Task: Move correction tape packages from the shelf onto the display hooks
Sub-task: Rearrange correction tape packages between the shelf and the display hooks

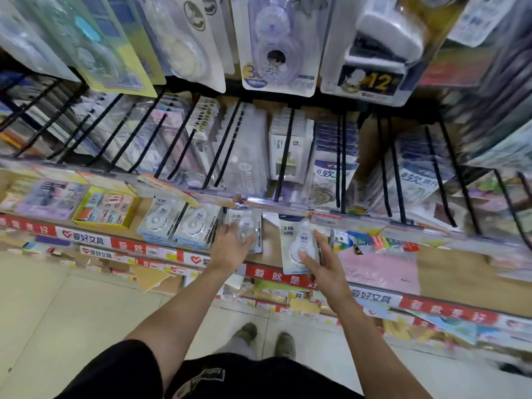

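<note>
Right hand point(322, 263) gripping correction tape package point(298, 246), thumb across front, long axis pointing away toward display hooks point(283, 156). Left hand point(231, 249) fingers spread, resting on shelf package point(247, 226) beside held one.

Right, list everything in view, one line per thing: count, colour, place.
correction tape package in right hand: one, white and clear, lifted off the shelf
correction tape package under left hand: one, clear, on the shelf
correction tape packages: two stacks, clear, shelf left of the hands
display hooks: many, black, above the shelf
yellow tray: one, shelf far left
pink sheet: one, shelf right
shoes: two, grey-brown, floor
left hand: on a package
right hand: holding a package
</note>
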